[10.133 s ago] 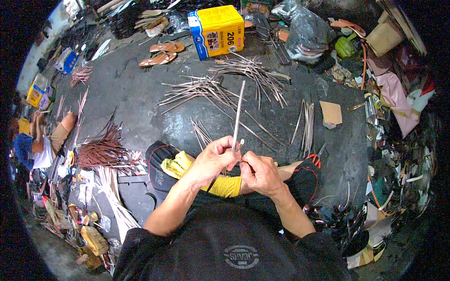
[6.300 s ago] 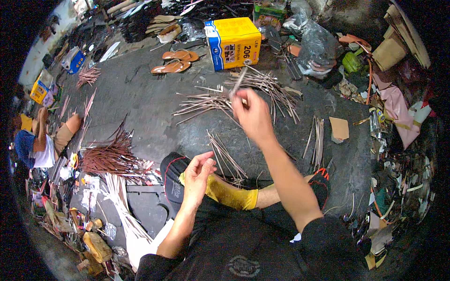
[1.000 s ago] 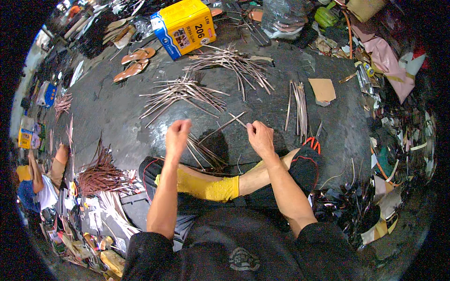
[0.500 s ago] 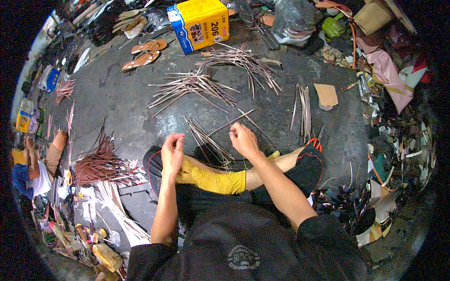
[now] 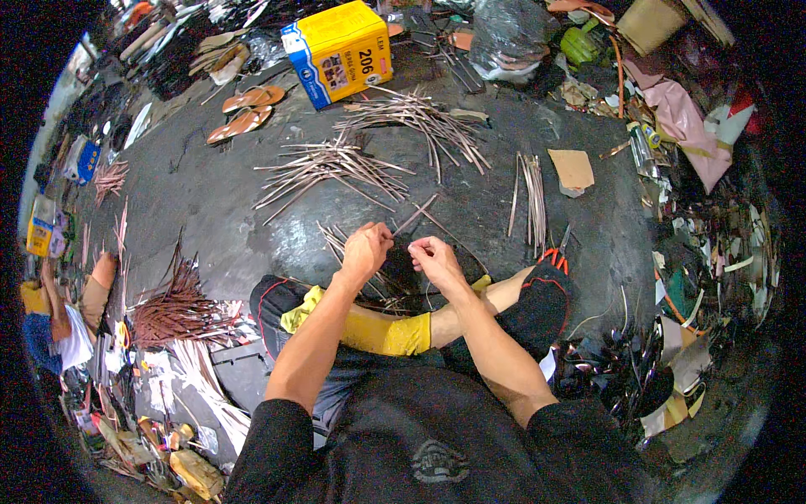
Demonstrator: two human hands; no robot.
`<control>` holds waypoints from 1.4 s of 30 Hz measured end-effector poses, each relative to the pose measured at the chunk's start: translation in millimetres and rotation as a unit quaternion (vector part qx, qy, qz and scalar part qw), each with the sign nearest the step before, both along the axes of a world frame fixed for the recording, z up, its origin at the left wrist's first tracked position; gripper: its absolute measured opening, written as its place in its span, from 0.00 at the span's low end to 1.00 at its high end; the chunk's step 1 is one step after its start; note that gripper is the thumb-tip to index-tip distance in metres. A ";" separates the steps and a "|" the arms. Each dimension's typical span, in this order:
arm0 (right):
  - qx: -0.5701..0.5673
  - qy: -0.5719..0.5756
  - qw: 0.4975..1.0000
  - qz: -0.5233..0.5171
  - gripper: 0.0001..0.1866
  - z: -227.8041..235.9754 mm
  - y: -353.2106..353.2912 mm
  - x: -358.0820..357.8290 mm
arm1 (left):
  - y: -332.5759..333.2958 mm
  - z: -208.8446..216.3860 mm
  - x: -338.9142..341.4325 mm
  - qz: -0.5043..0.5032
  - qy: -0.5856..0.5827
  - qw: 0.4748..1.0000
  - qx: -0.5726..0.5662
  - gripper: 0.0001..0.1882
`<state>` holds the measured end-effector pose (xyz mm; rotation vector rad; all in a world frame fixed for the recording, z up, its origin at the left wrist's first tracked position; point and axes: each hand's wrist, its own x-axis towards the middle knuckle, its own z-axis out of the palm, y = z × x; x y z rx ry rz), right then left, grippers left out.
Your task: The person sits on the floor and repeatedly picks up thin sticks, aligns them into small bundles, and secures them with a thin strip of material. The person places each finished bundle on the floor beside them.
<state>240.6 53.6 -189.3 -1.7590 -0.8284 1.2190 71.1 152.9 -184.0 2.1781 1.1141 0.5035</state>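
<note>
My left hand [image 5: 367,254] is closed on a thin brownish strip [image 5: 415,216], which slants up and right from its fingers. Close beside it, my right hand [image 5: 436,262] is pinched; whatever lies between its fingertips is too small to make out. Loose strips [image 5: 333,242] lie on the dark floor under and behind my left hand, partly covered by it. A yellow dotted cloth [image 5: 390,333] wraps my crossed leg below both wrists. Past my right hand, orange-handled scissors [image 5: 557,257] rest by my knee.
Ahead lie two fanned strip piles [image 5: 332,170] and a straight bundle [image 5: 532,206] beside a tan card [image 5: 573,170]. Farther back are a yellow box [image 5: 369,44] and brown sandals [image 5: 242,123]. Reddish-brown strips [image 5: 172,315] sit at left, near another person [image 5: 63,328]. Scraps crowd the right.
My left hand has moved right and forward from above my leg and now grips the strip. My right hand has shifted slightly down, off the strip. The view has turned slightly.
</note>
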 end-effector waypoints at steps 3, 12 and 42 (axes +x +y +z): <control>0.056 0.116 0.992 -0.011 0.15 18.1 1.4 -6.4 | -17.3 25.5 -5.2 0.037 -0.060 0.994 -0.087 0.12; 0.185 -0.161 0.969 -0.023 0.12 42.3 1.7 -36.3 | -55.2 64.5 -7.2 0.080 -0.065 0.983 -0.152 0.13; 0.133 -0.048 0.983 -0.117 0.08 71.1 -0.9 134.3 | -22.7 -18.0 138.4 0.215 0.036 0.968 -0.120 0.21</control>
